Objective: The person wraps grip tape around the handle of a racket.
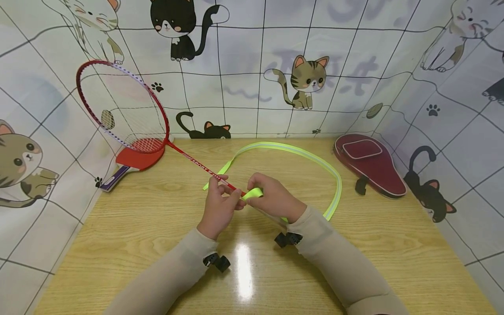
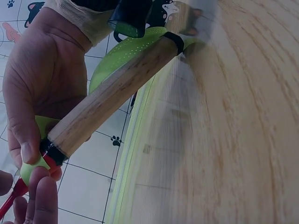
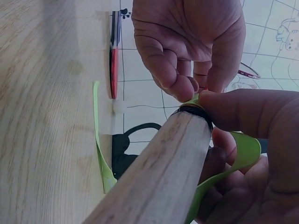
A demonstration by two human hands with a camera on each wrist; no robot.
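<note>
Yellow tape, pinched in right hand, meets racket gripped by left hand.

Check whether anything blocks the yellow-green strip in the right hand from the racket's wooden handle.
Nothing visible does. The right hand pinches the strip near where the handle meets the red shaft; the left hand grips just beside, clear of the wood.

Red racket, wooden-handled, tilted head-up; neon-yellow strip curved wide, part against shaft.
</note>
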